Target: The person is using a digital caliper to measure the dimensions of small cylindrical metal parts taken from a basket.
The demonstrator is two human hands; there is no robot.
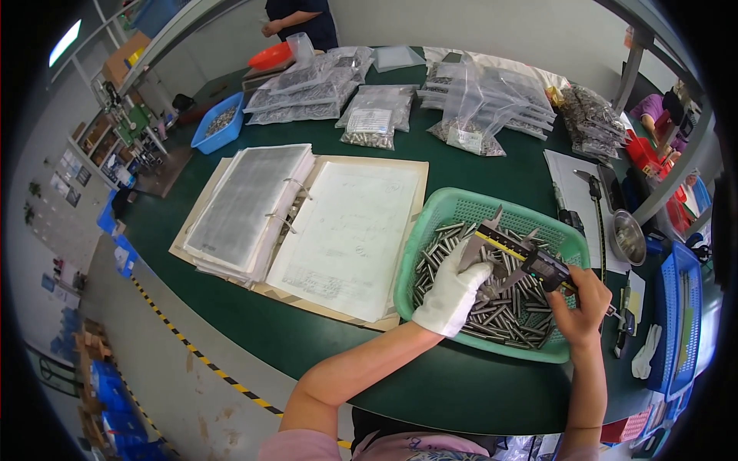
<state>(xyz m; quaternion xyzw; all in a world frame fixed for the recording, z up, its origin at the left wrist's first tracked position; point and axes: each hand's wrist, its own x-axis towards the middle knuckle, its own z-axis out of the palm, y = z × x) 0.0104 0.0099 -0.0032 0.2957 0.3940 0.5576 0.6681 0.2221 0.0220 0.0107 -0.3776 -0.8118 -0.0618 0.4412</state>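
Note:
Over a green plastic basket [498, 204] full of short metal pins [503, 326], my right hand [583, 303] grips a digital caliper [544, 269] by its slide end. The caliper's black and yellow beam slants up to the left, with its jaws on the left side. My left hand [448, 296], in a white glove with greyish fingertips, is closed beside the jaws and the beam. Whatever it pinches is too small and too covered to make out.
An open ring binder [346, 230] lies left of the basket. Bags of metal parts [373, 127] and a blue tray [219, 127] line the far side. More calipers [600, 207], a metal bowl [628, 237] and a blue basket [676, 323] stand right. A person [304, 19] stands beyond the table.

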